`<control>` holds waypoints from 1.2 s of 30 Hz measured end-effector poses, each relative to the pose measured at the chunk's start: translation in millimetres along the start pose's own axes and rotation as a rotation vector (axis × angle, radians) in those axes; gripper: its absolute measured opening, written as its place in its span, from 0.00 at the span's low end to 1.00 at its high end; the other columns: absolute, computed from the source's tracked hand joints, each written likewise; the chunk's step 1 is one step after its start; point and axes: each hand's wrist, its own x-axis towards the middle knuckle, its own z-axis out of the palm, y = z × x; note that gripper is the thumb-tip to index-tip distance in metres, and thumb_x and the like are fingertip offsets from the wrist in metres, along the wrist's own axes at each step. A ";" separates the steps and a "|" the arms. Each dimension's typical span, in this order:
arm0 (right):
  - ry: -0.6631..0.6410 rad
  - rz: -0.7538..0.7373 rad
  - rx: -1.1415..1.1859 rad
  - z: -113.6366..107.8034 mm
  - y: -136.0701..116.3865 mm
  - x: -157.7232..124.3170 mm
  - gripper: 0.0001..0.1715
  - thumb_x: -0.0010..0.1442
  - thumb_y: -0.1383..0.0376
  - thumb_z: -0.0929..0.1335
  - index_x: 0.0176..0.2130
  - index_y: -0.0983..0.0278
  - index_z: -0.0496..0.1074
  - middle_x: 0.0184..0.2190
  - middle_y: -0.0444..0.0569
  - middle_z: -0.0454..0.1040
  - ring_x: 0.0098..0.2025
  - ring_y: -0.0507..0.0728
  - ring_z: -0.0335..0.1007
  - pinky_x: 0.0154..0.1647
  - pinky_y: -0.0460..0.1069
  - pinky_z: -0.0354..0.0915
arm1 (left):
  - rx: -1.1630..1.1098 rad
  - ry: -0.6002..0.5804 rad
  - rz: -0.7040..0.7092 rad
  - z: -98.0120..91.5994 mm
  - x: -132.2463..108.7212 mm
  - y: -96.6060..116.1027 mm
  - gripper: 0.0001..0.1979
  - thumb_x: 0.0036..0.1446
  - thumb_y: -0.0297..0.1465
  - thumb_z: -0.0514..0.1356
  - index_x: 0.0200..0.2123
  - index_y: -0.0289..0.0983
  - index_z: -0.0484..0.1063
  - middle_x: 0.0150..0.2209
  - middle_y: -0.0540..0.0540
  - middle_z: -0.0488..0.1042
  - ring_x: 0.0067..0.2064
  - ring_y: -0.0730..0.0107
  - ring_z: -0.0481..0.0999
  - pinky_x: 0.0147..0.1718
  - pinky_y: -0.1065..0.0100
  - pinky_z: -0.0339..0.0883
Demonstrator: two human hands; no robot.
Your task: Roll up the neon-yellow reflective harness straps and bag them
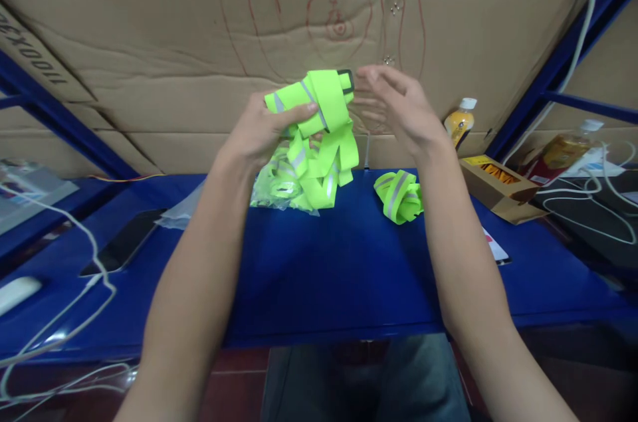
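Note:
My left hand [272,117] grips a neon yellow-green reflective strap [312,100], partly folded and wound into a flat bundle, with grey stripes and a black buckle at its upper right end. Loose lengths of strap dangle beneath it. Just right of the buckle is my right hand [399,103], apart from the strap, its fingers extended and holding nothing. Behind and below the left hand, a clear plastic bag [269,191] holds more neon strap. Another rolled neon strap [400,196] lies on the blue table [339,276], left of my right forearm.
A phone [124,242], a white mouse [18,294] and white cables [94,249] lie at the left. On the right are an open cardboard box [503,189], a yellow-orange bottle [459,121] and a second bottle [563,151]. A cardboard wall [149,43] closes the back.

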 end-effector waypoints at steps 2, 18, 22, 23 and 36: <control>-0.083 -0.036 0.059 11.5 -9.3 -3.6 0.41 0.51 0.36 0.85 0.53 0.55 0.79 0.57 0.50 0.83 0.62 0.66 0.81 0.63 0.60 0.80 | -0.051 0.001 -0.033 5.2 -1.2 -0.9 0.17 0.54 0.37 0.83 0.42 0.38 0.85 0.38 0.44 0.85 0.40 0.53 0.89 0.38 0.60 0.85; 0.045 0.019 0.099 30.4 24.7 4.5 0.45 0.41 0.35 0.87 0.43 0.57 0.75 0.47 0.53 0.85 0.54 0.69 0.84 0.53 0.64 0.85 | -0.142 -0.132 -0.119 23.7 -7.2 -1.7 0.22 0.47 0.31 0.85 0.44 0.35 0.86 0.39 0.41 0.87 0.37 0.57 0.87 0.39 0.58 0.88; 0.118 0.029 0.118 33.6 33.8 13.4 0.44 0.44 0.34 0.86 0.44 0.57 0.73 0.49 0.53 0.84 0.56 0.68 0.84 0.53 0.63 0.85 | -0.142 -0.134 -0.165 14.5 -3.0 -8.6 0.18 0.48 0.28 0.82 0.43 0.35 0.86 0.39 0.40 0.87 0.40 0.52 0.89 0.41 0.56 0.88; 0.141 0.040 0.129 34.7 35.3 15.4 0.44 0.45 0.33 0.85 0.44 0.57 0.72 0.49 0.53 0.84 0.56 0.68 0.84 0.53 0.63 0.85 | -0.138 -0.155 -0.182 12.3 -2.2 -10.4 0.18 0.49 0.28 0.82 0.43 0.35 0.85 0.39 0.40 0.87 0.40 0.50 0.89 0.40 0.55 0.88; 0.178 0.095 0.193 17.1 19.3 20.5 0.39 0.46 0.33 0.80 0.43 0.53 0.71 0.52 0.55 0.84 0.61 0.72 0.82 0.51 0.66 0.86 | 0.224 -0.262 -0.232 -8.9 4.0 -27.4 0.21 0.49 0.43 0.85 0.38 0.38 0.87 0.37 0.41 0.87 0.35 0.56 0.85 0.33 0.65 0.78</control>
